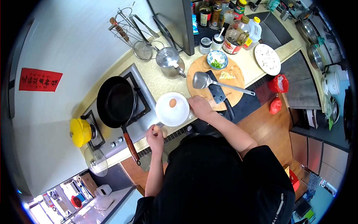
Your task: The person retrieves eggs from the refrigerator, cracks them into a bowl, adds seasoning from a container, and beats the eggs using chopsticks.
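Observation:
A white plate (164,112) lies on the counter with one brown egg (172,103) on it. At the plate's lower left, my left hand (154,139) is closed around another egg (156,128). My right hand (200,107) rests by the plate's right rim, its fingers bent together at the edge; whether they hold anything is hidden. To the right, a round wooden board (194,72) bears a metal spatula (201,80), a cleaver (217,93), chopped garlic (226,75) and a blue-patterned bowl (217,59) with chopped greens.
A black pan (116,100) sits on the stove (112,140), its handle pointing toward me. Beyond it are a yellow pot (80,132) and a glass lid (96,161). A metal kettle (169,61), bottles (235,36) and a plate of white food (267,59) stand farther along.

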